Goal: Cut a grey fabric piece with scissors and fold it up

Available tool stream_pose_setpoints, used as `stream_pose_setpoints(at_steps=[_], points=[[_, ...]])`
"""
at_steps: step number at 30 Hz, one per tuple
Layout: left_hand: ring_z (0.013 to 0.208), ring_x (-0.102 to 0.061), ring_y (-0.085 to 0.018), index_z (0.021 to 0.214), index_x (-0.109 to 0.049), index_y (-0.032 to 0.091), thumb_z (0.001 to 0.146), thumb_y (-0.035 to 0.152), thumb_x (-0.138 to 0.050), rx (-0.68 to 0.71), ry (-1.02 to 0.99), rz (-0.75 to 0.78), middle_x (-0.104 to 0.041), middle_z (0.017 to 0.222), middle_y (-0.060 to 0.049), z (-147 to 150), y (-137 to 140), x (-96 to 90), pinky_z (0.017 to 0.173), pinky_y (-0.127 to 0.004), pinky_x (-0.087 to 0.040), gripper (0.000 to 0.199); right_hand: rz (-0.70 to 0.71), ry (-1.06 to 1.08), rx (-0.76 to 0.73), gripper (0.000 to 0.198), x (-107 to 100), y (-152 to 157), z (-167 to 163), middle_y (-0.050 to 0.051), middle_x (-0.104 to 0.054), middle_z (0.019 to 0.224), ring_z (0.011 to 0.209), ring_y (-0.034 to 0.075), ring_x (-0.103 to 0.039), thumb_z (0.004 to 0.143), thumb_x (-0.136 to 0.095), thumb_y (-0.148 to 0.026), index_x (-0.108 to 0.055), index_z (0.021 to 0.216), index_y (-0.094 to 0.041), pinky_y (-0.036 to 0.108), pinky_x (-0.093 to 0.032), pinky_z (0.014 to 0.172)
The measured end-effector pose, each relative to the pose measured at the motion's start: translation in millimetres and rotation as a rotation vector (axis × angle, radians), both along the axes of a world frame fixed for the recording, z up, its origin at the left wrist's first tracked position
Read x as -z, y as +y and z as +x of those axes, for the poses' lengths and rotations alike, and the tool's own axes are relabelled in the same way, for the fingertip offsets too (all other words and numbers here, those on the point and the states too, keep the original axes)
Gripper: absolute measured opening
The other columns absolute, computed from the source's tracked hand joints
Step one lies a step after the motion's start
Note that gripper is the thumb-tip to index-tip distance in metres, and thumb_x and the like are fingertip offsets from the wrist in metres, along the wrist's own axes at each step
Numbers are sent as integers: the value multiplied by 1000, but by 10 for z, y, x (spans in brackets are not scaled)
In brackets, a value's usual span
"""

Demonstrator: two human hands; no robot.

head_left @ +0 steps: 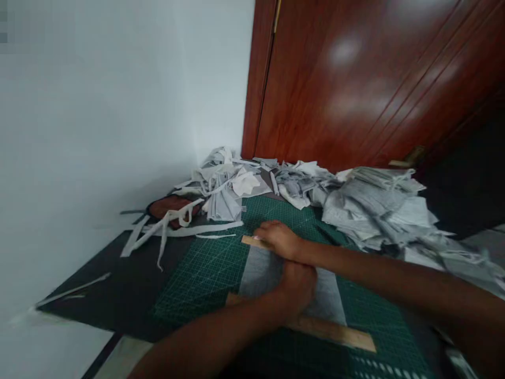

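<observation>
A piece of grey cloth (328, 299) lies flat on a green cutting mat (197, 281) with a printed grid. A wooden strip like a ruler (250, 240) crosses its far edge. My right hand (279, 240) rests closed over that strip, fingers curled down at its left part. Just nearer to me, my left hand (300, 284) is closed against the cloth, touching or nearly touching the right wrist; its fingers are turned away, so what they hold is hidden. A second wooden strip (339, 333) lies across the near edge of the cloth, partly behind my left forearm.
Heaped grey and white cloth scraps (224, 195) lie at the back left, with a stacked cloth pile (379, 205) at the back right. Pale offcut strips (189, 230) trail beside a brown item (168, 206). A white wall (118, 105) and a reddish wooden door (335, 89) stand behind.
</observation>
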State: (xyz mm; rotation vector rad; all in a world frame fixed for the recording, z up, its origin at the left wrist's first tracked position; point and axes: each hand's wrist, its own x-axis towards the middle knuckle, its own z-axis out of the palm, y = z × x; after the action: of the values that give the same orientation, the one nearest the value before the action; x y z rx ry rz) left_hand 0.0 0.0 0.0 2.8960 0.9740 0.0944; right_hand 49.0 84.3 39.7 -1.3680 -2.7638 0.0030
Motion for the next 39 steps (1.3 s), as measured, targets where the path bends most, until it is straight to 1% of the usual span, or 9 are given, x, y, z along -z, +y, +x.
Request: stream_pose_setpoints(at_steps=[7,12,16,20,23,27,30,35,39], points=[[114,-65,-34,124,-67,6,96,29,-56,-19,-31,23,-68,125,-21,-31,-25,4,90,-42,-50,38,2,42,23,15,74,47,-3,9,-66,93,91,22,-60,98,-55,-14,-70,99,-16,30,-41,81],[111,-66,-33,122,-68,6,95,30,-57,-24,-53,27,-69,122,-22,-14,-23,35,89,-41,-50,38,-2,121,-3,16,132,83,-7,8,-67,96,92,20,-61,100,-54,-15,-68,107,-16,29,-44,82],[110,-67,-33,120,-70,6,95,30,-57,-21,-71,17,-71,120,-21,-16,-17,46,88,-41,-51,36,-12,173,-19,17,163,94,-31,9,-68,97,91,19,-63,99,-53,-13,-69,104,-14,28,-46,82],[114,-65,-34,121,-69,6,97,29,-55,-16,-74,25,-70,122,-22,-12,-9,58,90,-42,-51,37,-28,209,-38,21,194,117,-43,10,-68,100,92,19,-63,100,-51,-12,-69,110,-14,28,-47,83],[116,-64,-36,123,-69,7,97,33,-55,-33,-74,56,-69,124,-23,2,-3,84,91,-45,-51,40,-39,190,-53,23,183,136,-46,10,-69,100,91,19,-63,99,-52,-11,-69,115,-14,29,-47,82],[118,-62,-39,122,-70,5,99,40,-52,-63,-113,133,-67,126,-25,11,4,131,91,-48,-49,45,-54,129,-78,21,113,139,-53,8,-68,90,88,20,-61,98,-51,-9,-71,103,-14,28,-45,79],[114,-63,-38,116,-72,6,100,40,-49,-35,-127,136,-68,124,-24,3,10,161,88,-47,-49,43,-57,102,-77,19,67,126,-41,7,-66,86,85,20,-60,98,-53,-10,-71,95,-15,29,-43,77],[106,-66,-37,118,-70,5,99,40,-50,-48,-127,143,-70,117,-24,7,19,195,83,-46,-48,44,-58,67,-52,21,49,91,41,8,-66,89,85,20,-59,94,-53,-6,-72,98,-15,29,-42,77],[101,-67,-35,115,-71,6,99,38,-52,-36,-131,113,-72,110,-22,12,24,195,81,-45,-47,40,-71,49,-35,20,37,24,149,8,-67,88,85,20,-59,93,-53,-6,-71,93,-15,29,-41,76]])
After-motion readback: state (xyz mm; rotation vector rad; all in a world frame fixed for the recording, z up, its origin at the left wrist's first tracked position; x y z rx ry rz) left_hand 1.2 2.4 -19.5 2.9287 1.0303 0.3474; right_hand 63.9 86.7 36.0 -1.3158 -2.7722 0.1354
